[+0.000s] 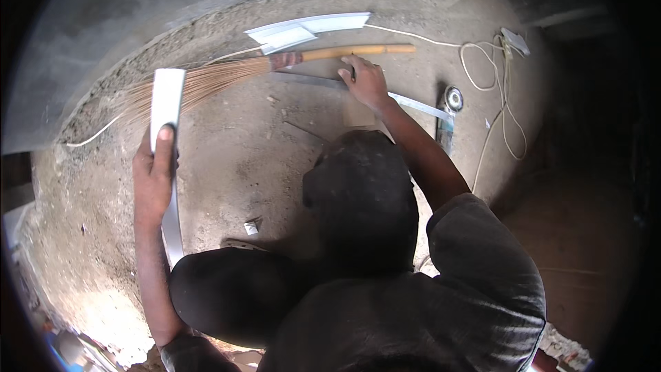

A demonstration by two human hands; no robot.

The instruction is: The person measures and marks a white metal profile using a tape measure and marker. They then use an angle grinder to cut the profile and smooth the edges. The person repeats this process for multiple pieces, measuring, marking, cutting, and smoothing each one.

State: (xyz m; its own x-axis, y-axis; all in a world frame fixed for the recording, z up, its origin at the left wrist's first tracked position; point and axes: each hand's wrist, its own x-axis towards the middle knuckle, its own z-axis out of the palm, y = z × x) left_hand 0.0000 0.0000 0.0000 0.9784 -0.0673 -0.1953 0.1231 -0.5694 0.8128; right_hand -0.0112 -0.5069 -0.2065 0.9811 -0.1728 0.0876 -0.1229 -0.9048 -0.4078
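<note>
White strip [166,100] in the left hand [155,176]

Its fingers [164,143] hold it near the left knee [213,289]. The right hand [367,85] is over a flat bar [416,104]; I can't tell if it holds anything. Any writing is too small to read.

Room between forearms [153,255], broom [281,61] beyond; knees [231,296] nearer

i am looking down at a dusty, grey-brown floor [220,165] that is showing loose grit and small crumbs of debris all over its uneven surface. along the far side a mottled grey wall [138,34] is running across my view, and a rougher, crumbly strip [200,38] is lining its foot. bright light [113,320] is washing the floor at lower left, while deep shadow [585,165] is swallowing the right side.
</note>
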